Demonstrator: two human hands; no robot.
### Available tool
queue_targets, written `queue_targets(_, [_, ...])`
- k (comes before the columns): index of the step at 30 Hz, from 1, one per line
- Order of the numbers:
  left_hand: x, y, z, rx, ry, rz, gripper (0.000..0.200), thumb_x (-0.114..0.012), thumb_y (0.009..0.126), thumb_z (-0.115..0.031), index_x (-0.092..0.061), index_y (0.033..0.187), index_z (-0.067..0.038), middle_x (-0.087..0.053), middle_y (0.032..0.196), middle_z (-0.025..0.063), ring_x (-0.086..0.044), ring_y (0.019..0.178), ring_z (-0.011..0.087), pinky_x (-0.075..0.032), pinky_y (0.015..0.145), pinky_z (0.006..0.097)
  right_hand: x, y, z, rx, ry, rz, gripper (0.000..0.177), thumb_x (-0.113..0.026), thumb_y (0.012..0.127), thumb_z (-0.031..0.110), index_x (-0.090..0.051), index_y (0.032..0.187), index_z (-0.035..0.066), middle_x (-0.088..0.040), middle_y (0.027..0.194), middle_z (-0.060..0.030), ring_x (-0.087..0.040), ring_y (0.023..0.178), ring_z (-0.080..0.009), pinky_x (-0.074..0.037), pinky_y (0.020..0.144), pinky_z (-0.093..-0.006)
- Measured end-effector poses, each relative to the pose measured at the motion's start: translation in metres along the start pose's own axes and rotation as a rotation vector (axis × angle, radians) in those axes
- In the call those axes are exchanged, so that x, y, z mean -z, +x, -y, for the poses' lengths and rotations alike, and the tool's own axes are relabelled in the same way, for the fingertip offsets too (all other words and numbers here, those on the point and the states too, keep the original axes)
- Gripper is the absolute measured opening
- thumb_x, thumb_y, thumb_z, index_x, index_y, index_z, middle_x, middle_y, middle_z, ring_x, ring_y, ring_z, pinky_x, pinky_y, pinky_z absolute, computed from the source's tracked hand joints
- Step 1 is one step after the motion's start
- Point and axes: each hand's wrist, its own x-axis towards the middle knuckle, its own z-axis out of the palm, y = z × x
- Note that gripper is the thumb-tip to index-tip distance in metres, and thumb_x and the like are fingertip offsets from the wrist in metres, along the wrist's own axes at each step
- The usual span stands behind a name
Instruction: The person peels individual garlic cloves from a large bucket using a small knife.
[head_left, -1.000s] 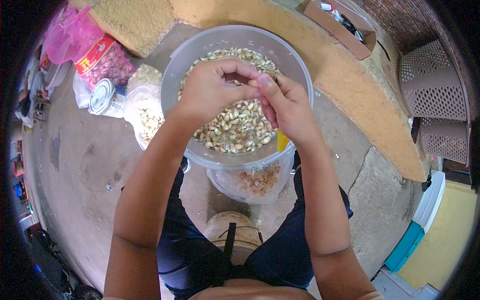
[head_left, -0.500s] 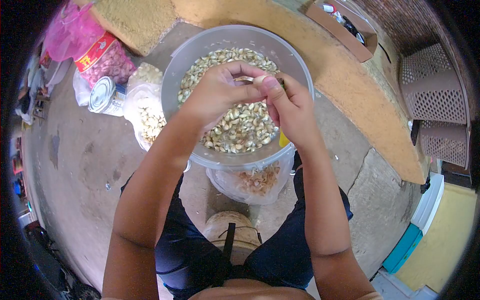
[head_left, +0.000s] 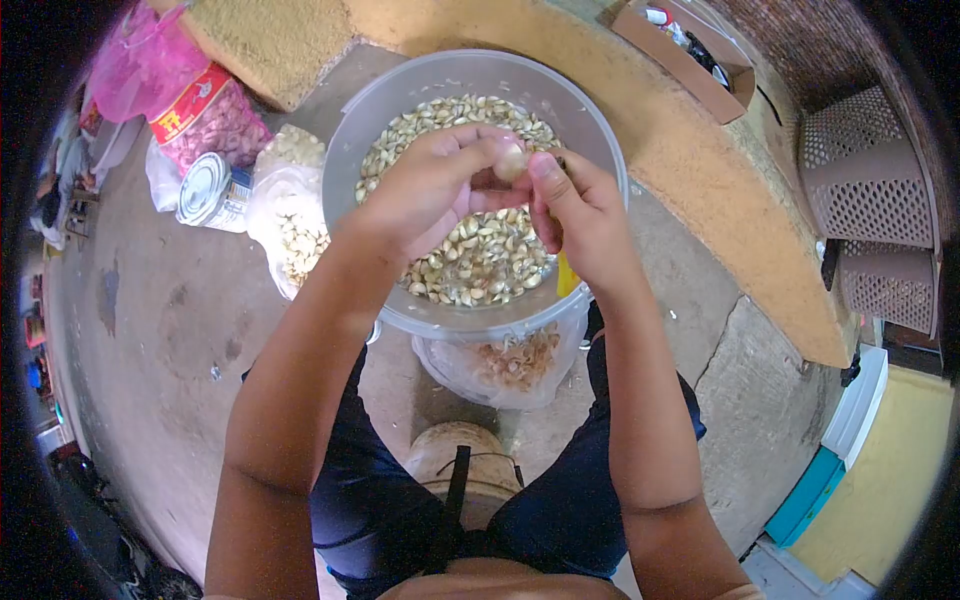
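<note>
My left hand (head_left: 435, 185) pinches a pale, peeled-looking garlic clove (head_left: 511, 163) between thumb and fingers, above a large translucent tub (head_left: 345, 190). Many unpeeled garlic cloves (head_left: 485, 250) lie wet in the tub. Close beside the clove, my right hand (head_left: 580, 205) is closed, its thumb tip near the clove. A yellow-handled tool (head_left: 568, 278) sticks out below the right palm; its working end is mostly hidden by the fingers.
Below the tub, a clear bag holds papery garlic skins (head_left: 520, 362). To the left are a bag of peeled cloves (head_left: 300, 240), a tin can (head_left: 207, 190) and a pink mesh sack (head_left: 215, 125). A cardboard box (head_left: 735, 90) sits on the yellow ledge (head_left: 700, 205).
My hands have drawn slightly apart. The left fingers have turned, so the pale clove now shows more fully. The right thumb has come off the clove.
</note>
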Motion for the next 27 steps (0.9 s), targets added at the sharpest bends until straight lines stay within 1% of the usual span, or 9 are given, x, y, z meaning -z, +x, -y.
queue_targets(4, [-0.003, 0.003, 0.002, -0.09, -0.134, -0.132, 0.019, -0.046, 0.086, -0.014, -0.049, 0.097, 0.002, -0.054, 0.09, 0.0095, -0.056, 0.084, 0.0177, -0.048, 0.079, 0.0294, -0.001, 0.003, -0.008, 0.04, -0.007, 0.004, 0.032, -0.048, 0.086, 0.033, -0.053, 0.074, 0.003, -0.044, 0.051, 0.0016, -0.039, 0.042, -0.0051, -0.031, 0.037, -0.021])
queue_targets(6, [-0.006, 0.003, 0.0, -0.087, -0.143, -0.132, 0.018, -0.046, 0.086, -0.013, -0.049, 0.096, 0.002, -0.054, 0.09, 0.0097, -0.056, 0.084, 0.0179, -0.048, 0.08, 0.0294, -0.003, 0.003, -0.005, 0.017, 0.113, -0.04, 0.031, -0.049, 0.085, 0.034, -0.051, 0.076, 0.004, -0.044, 0.05, 0.001, -0.039, 0.04, -0.0056, -0.031, 0.036, -0.0213])
queue_targets(10, [-0.009, 0.002, -0.001, -0.094, -0.062, -0.089, 0.023, -0.044, 0.088, -0.022, -0.049, 0.098, -0.002, -0.054, 0.092, 0.0076, -0.054, 0.088, 0.0154, -0.045, 0.083, 0.0274, -0.007, 0.008, -0.004, -0.085, 0.426, -0.126, 0.027, -0.05, 0.084, 0.032, -0.047, 0.078, 0.006, -0.042, 0.05, 0.0004, -0.037, 0.036, -0.0069, -0.03, 0.033, -0.0215])
queue_targets(13, [-0.007, 0.003, 0.001, -0.123, -0.11, -0.04, 0.023, -0.044, 0.088, -0.023, -0.049, 0.097, -0.002, -0.054, 0.092, 0.0081, -0.055, 0.088, 0.0155, -0.046, 0.081, 0.0261, -0.007, 0.008, -0.009, -0.227, 0.823, 0.0, 0.024, -0.051, 0.083, 0.03, -0.047, 0.08, 0.006, -0.04, 0.049, 0.0014, -0.036, 0.036, -0.0069, -0.03, 0.033, -0.0205])
queue_targets(16, [-0.007, 0.003, 0.001, -0.141, -0.124, 0.007, 0.023, -0.044, 0.088, -0.023, -0.048, 0.096, -0.001, -0.054, 0.092, 0.0082, -0.055, 0.088, 0.0153, -0.047, 0.079, 0.0249, -0.002, 0.011, -0.015, -0.289, 1.079, 0.176, 0.02, -0.05, 0.082, 0.026, -0.048, 0.079, 0.007, -0.038, 0.048, 0.0022, -0.036, 0.037, -0.0063, -0.03, 0.034, -0.0199])
queue_targets(19, [-0.011, 0.002, 0.0, -0.142, -0.058, -0.017, 0.023, -0.045, 0.088, -0.022, -0.049, 0.096, -0.001, -0.054, 0.09, 0.008, -0.056, 0.086, 0.015, -0.047, 0.077, 0.0245, 0.0, 0.011, -0.022, -0.354, 1.12, 0.174, 0.018, -0.048, 0.081, 0.024, -0.048, 0.078, 0.007, -0.039, 0.049, 0.0025, -0.036, 0.038, -0.0061, -0.029, 0.035, -0.0198])
queue_targets(22, [-0.012, 0.003, 0.001, -0.164, 0.01, -0.04, 0.021, -0.047, 0.087, -0.021, -0.049, 0.095, -0.002, -0.055, 0.088, 0.0079, -0.056, 0.084, 0.0151, -0.047, 0.077, 0.0252, 0.001, 0.012, -0.025, -0.395, 1.12, 0.095, 0.016, -0.048, 0.081, 0.021, -0.049, 0.076, 0.006, -0.041, 0.051, 0.0019, -0.036, 0.038, -0.0064, -0.029, 0.035, -0.0199])
queue_targets(24, [-0.012, 0.004, 0.004, -0.195, 0.009, -0.095, 0.021, -0.049, 0.086, -0.021, -0.05, 0.095, -0.002, -0.056, 0.088, 0.0079, -0.056, 0.083, 0.0148, -0.047, 0.077, 0.0255, -0.001, 0.012, -0.023, -0.327, 1.05, 0.064, 0.014, -0.048, 0.08, 0.019, -0.049, 0.076, 0.006, -0.043, 0.054, 0.0008, -0.036, 0.039, -0.0064, -0.03, 0.035, -0.02])
queue_targets(27, [-0.017, 0.004, -0.001, -0.222, 0.218, -0.288, 0.014, -0.056, 0.082, -0.012, -0.053, 0.089, 0.0, -0.056, 0.084, 0.0059, -0.057, 0.08, 0.0134, -0.046, 0.075, 0.0233, 0.002, 0.013, -0.019, -0.254, 0.895, -0.014, 0.014, -0.049, 0.08, 0.018, -0.05, 0.078, 0.005, -0.047, 0.057, -0.0007, -0.036, 0.039, -0.0064, -0.031, 0.035, -0.0202])
